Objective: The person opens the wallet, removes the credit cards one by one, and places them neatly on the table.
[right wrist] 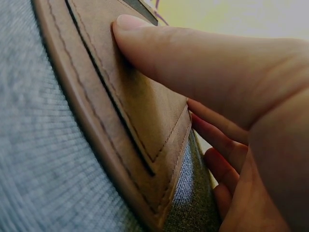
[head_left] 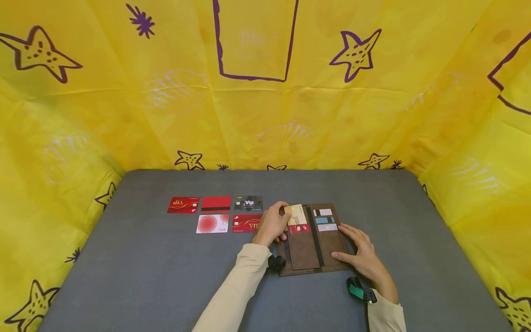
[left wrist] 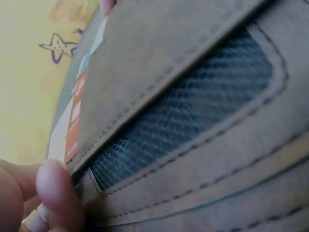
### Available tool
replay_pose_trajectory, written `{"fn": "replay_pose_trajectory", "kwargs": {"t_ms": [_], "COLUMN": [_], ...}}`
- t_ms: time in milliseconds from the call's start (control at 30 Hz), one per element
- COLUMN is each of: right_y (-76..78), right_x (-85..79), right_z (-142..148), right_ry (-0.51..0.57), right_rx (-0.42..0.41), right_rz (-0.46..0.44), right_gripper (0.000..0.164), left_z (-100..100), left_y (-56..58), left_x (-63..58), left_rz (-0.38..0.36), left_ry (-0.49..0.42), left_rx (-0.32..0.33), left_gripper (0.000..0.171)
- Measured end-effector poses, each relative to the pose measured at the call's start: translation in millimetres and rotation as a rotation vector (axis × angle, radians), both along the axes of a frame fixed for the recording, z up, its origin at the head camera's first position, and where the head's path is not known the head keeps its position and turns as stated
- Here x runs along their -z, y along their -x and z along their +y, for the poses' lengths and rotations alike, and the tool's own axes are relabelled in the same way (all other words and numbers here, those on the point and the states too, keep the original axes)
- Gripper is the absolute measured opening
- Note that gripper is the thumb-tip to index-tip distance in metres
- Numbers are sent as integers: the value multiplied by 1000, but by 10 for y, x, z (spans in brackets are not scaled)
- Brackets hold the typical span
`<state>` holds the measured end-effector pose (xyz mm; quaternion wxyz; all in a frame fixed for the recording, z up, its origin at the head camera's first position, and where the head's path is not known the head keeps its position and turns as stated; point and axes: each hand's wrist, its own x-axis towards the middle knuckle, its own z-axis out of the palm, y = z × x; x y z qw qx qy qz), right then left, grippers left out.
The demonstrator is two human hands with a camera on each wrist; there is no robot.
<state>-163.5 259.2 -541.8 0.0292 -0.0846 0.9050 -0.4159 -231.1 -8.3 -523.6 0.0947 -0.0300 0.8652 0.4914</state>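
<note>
A brown wallet point(head_left: 304, 249) lies opened out on the table, a black strap point(head_left: 315, 235) running down its middle. My left hand point(head_left: 272, 224) is at the upper left of its inner flap, pinching the edge of a gold card point(head_left: 296, 214) with the thumb on top. Below that card a red card point(head_left: 298, 228) shows in a slot. In the left wrist view the flap stands raised over a dark mesh window point(left wrist: 193, 111). My right hand point(head_left: 362, 253) holds the wallet's right side, thumb point(right wrist: 159, 48) on the face and fingers along the edge. Several cards point(head_left: 325, 220) fill the right-hand slots.
Left of the wallet lie a red VIP card point(head_left: 183, 205), a red card with a black stripe point(head_left: 216, 204), a black Vip card point(head_left: 249, 203), a white-and-pink card point(head_left: 212, 223) and another red card point(head_left: 245, 223). Yellow printed cloth point(head_left: 257, 115) walls the grey table point(head_left: 145, 276).
</note>
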Motion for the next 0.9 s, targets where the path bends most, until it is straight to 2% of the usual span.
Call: {"fn": "replay_pose_trajectory", "kwargs": {"t_ms": [233,367,467,700,800,900], "right_y": [6,4,4,6,5,2], "right_x": [1,11,13,14,11,10], "right_z": [1,5,10,3,1,-1], "right_ry": [-1,-12,-13,-7,-4,-1], "right_rx": [-2,-5,0,0,-1,-2], "right_rz": [4,15,13,9,12,15], "right_gripper": [75,74,75,75,75,75], "left_z": [-40,-107,-161,-316,-388,-459], "left_y": [130,186,195,181,163,138], "left_x": [-23,-60,-89,-88,-91,-83], "left_rz": [69,103,130,181,183,166], "left_ry": [21,-26,-69,-74,-58,-83], "left_rx": [-22,-59,-57,47,85,125], "left_gripper": [27,26,24,30,36,45]}}
